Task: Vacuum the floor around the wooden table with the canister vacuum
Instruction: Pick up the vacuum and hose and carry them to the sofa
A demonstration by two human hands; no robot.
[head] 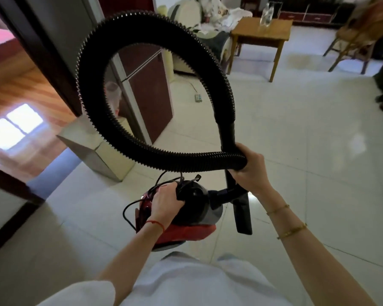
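A red and black canister vacuum (186,221) hangs above the pale tiled floor (307,151), carried by my left hand (165,203), which grips its top handle. Its black ribbed hose (93,69) loops up in a big circle in front of me. My right hand (250,167) is closed around the hose and the black wand where they cross; the wand's nozzle (243,215) points down beside the canister. The wooden table (262,32) stands far ahead, upper middle, with a clear bottle (266,15) on it.
A dark red cabinet (148,93) and a wall corner stand close on the left, beside a doorway to a wood-floored room (20,89). A power strip (198,97) lies on the tiles. A sofa with cloths (199,21) sits behind the table; a wicker chair (358,34) stands far right.
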